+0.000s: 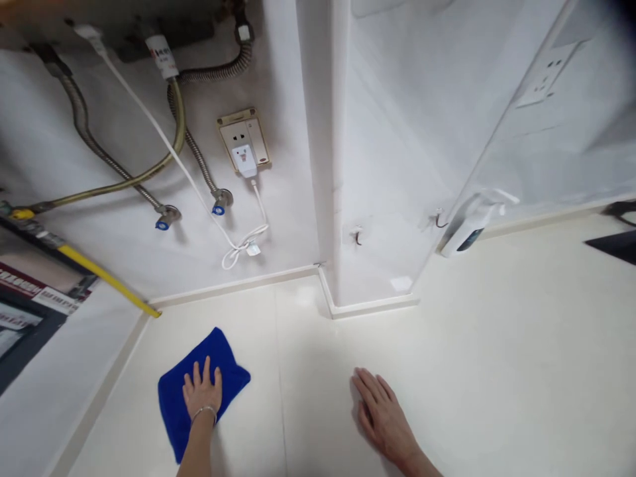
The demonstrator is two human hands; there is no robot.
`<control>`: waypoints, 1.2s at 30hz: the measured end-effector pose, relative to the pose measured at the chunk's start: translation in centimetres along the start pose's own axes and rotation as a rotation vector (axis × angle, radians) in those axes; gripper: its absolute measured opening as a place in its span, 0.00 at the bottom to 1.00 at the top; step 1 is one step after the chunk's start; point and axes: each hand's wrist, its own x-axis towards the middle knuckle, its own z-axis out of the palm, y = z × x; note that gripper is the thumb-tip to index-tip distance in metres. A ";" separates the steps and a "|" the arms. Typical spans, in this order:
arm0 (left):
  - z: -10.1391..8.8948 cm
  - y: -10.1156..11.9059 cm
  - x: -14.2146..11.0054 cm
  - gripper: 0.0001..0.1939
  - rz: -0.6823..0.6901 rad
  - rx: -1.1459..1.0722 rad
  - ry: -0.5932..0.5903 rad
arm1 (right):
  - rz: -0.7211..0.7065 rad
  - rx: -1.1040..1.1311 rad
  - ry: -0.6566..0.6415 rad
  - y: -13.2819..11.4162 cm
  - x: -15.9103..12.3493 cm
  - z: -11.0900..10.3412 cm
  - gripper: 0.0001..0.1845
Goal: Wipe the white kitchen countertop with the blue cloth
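the blue cloth (227,368) lies on the glossy white surface (472,371), spread nearly flat, its far corner pointing at about twelve o'clock. taking the cloth as the middle of the dial, the person's left hand (203,394) lies at the centre, palm down, fingers fanned open; it presses on the fabric without pinching any of it. a hand spread like that should share the pressure evenly; the outer edges, beyond the fingertips, would probably need the palm shifted over them so they do not fold under.

at three o'clock the right hand (382,414) is low over the bare surface, fingers loosely extended and close together, holding nothing; whether it bears weight cannot be told. planted lightly, it could steady the body.

near eleven o'clock the yellow pipe (106,275) meets the surface's edge, a spot calling for care. around twelve, a white plug (244,159) sits in the wall socket (238,136), best kept dry. farther off, at two, stands a white spray bottle (470,225), past the column (387,165).
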 end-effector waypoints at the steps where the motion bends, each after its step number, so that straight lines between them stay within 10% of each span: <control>1: -0.2 -1.1 -1.1 0.33 -0.027 0.002 0.003 | 0.009 0.011 -0.002 0.0 0.0 -0.1 0.29; 13: 1.2 -2.1 -16.3 0.32 -0.033 -0.002 0.112 | 0.090 0.076 -0.111 -0.3 -0.8 -0.5 0.30; 30: 4.3 12.4 -32.2 0.38 0.475 -0.217 0.018 | 0.037 0.107 -0.012 0.5 -2.0 0.5 0.25; 36: 2.9 11.4 -34.5 0.34 0.615 -0.404 -0.135 | 0.047 0.470 0.120 2.0 -1.7 -0.8 0.26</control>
